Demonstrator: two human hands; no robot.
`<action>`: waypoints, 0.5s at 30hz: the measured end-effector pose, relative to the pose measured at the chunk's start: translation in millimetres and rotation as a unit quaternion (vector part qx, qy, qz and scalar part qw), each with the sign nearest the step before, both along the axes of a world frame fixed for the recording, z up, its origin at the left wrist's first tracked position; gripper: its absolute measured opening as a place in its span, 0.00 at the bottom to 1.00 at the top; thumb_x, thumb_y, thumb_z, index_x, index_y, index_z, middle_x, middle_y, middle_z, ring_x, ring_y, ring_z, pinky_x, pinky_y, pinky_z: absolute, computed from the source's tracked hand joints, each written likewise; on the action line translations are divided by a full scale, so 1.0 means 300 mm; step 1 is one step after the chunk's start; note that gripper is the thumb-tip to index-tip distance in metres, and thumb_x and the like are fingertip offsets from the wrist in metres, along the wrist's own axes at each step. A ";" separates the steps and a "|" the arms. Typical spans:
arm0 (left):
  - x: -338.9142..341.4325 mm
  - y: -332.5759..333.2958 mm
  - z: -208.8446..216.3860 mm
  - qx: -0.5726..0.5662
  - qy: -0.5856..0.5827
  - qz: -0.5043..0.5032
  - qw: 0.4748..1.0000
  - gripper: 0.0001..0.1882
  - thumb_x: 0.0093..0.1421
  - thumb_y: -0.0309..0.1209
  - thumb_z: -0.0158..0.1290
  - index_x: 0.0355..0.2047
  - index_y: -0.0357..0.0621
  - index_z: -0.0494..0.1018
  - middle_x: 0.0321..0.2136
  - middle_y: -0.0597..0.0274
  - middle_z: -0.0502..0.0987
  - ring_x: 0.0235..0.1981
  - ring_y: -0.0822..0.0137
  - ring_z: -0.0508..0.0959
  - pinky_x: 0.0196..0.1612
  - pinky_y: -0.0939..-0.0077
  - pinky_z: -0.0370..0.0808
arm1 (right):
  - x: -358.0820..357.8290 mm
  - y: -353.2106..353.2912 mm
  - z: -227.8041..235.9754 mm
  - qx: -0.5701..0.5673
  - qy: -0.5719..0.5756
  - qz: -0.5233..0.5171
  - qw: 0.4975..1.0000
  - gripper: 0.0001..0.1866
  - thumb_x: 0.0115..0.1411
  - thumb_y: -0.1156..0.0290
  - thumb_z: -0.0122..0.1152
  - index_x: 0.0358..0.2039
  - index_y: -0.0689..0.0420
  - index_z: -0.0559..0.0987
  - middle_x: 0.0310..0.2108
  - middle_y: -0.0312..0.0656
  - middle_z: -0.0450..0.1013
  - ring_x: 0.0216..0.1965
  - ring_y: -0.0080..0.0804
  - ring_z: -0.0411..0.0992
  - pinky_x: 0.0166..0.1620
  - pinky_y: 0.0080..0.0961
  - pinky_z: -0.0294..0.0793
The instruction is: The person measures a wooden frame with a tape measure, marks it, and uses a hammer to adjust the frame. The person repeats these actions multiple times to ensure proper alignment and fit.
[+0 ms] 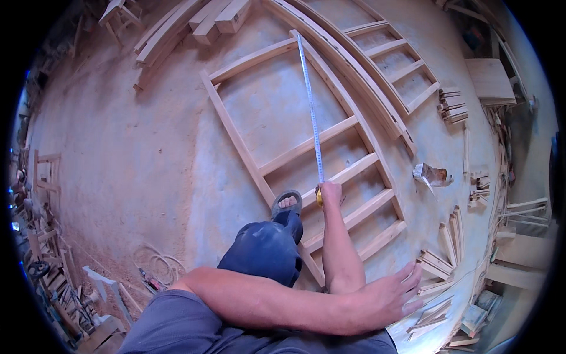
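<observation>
My right hand (331, 193) is closed around a yellow tape measure (319, 197), just above a crosspiece of a wooden frame. The white tape blade (312, 112) runs out from it, stretched to the frame's far top corner. The ladder-like wooden frame (233, 130) lies on the floor, with several crosspieces between its side rails. My left forearm crosses in front of my body, over my right arm. At its end my left hand (386, 298) holds nothing, its fingers apart and pointing right.
My sandalled foot (287, 202) stands beside the frame's left rail. Long curved beams (354, 71) and another slatted frame (407, 71) lie to the right. A clear container (432, 175), wood offcuts (436, 264) and stacked beams (215, 20) are on the floor. A cord (159, 259) coils at left.
</observation>
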State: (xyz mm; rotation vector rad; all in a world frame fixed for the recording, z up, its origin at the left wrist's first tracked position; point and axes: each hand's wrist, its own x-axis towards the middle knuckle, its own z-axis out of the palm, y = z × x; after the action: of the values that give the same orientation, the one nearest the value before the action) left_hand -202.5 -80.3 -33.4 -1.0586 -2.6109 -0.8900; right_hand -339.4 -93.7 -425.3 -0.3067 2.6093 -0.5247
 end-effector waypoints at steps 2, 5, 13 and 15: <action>-0.027 -0.023 -0.009 -0.027 -0.011 0.012 1.000 0.26 0.63 0.33 0.46 0.61 0.42 0.66 0.52 0.45 0.73 0.63 0.41 0.63 0.68 0.45 0.52 | -0.055 -0.043 -0.084 -0.025 -0.010 0.014 1.000 0.14 0.57 0.63 0.58 0.27 0.60 0.84 0.33 0.53 0.79 0.37 0.52 0.78 0.44 0.44 0.76; -0.059 -0.050 -0.009 -0.043 0.008 0.054 0.998 0.26 0.63 0.34 0.46 0.62 0.43 0.66 0.52 0.43 0.73 0.62 0.40 0.64 0.66 0.46 0.55 | -0.163 -0.075 -0.203 -0.082 -0.030 -0.027 0.996 0.14 0.57 0.63 0.58 0.27 0.59 0.85 0.33 0.51 0.80 0.37 0.53 0.78 0.45 0.43 0.76; -0.027 -0.146 -0.043 -0.034 -0.042 0.095 0.994 0.27 0.63 0.34 0.43 0.61 0.39 0.68 0.50 0.38 0.74 0.57 0.38 0.69 0.62 0.48 0.60 | -0.205 -0.253 -0.167 -0.229 -0.141 -0.227 0.936 0.04 0.47 0.78 0.63 0.21 0.66 0.79 0.20 0.43 0.73 0.21 0.34 0.73 0.26 0.34 0.70; -0.027 -0.173 -0.036 -0.027 -0.034 0.100 0.994 0.27 0.62 0.34 0.43 0.61 0.39 0.69 0.49 0.38 0.75 0.56 0.38 0.69 0.62 0.48 0.60 | -0.219 -0.260 -0.145 -0.247 -0.145 -0.230 0.930 0.03 0.46 0.79 0.63 0.21 0.66 0.79 0.20 0.43 0.73 0.21 0.33 0.73 0.25 0.34 0.70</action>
State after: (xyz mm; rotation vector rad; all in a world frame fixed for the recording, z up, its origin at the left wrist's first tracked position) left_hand -210.6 -132.3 -44.1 -0.7733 -2.7507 -0.8278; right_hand -405.2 -171.6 -468.8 0.2306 2.2189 -1.2879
